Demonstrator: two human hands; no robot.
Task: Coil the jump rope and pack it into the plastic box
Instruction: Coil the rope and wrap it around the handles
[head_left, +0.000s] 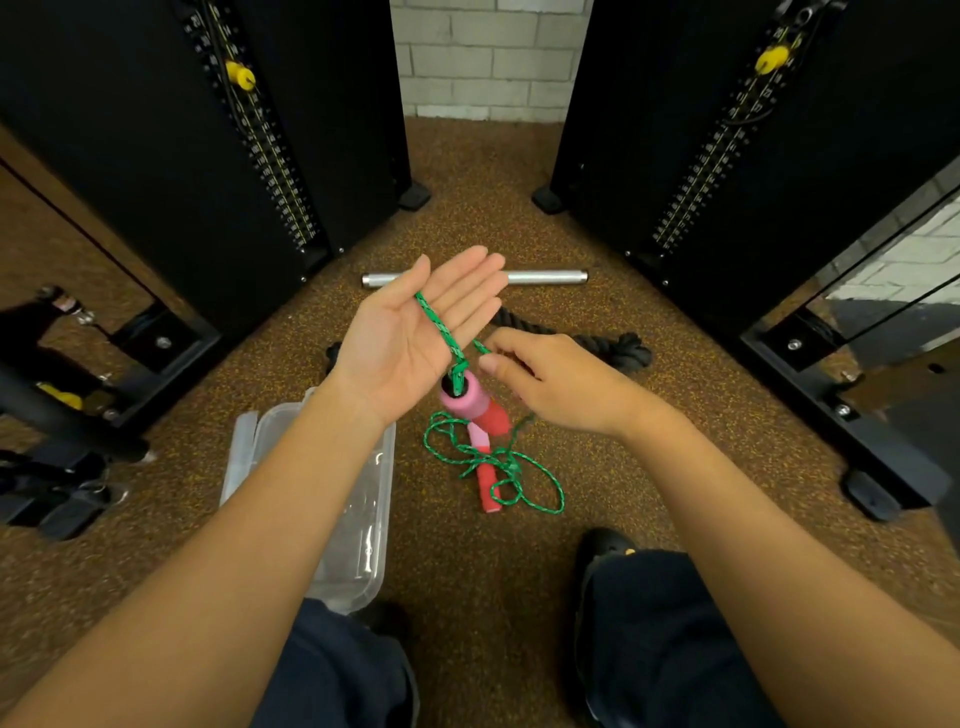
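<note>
The jump rope's green cord (441, 327) runs across the open palm of the left hand (415, 338), passing between the thumb and the index finger, and drops off the heel of the palm into the black end of a pink and red handle (470, 402) that hangs just below the wrist. The left fingers (467, 280) are straight, close together and pointing away, clamped on nothing; the cord merely lies over them. Another stretch of cord reaches to the right hand (561, 384), whose thumb and index fingertip are pinched together on it just beside the left palm, the other fingers curled under.

Below both hands the rest of the cord lies in loose, tangled loops (498, 467) on the speckled brown floor (467, 218), draped over the 2nd handle (485, 478), which lies flat. To the left of that heap, under the left forearm, sits the clear plastic box (358, 519), open, with its lid (244, 447) beside it.

Beyond the fingertips lie a thick black rope (613, 348) and a metal bar (545, 276). 2 black weight-stack towers (156, 130) flank the scene.
</note>
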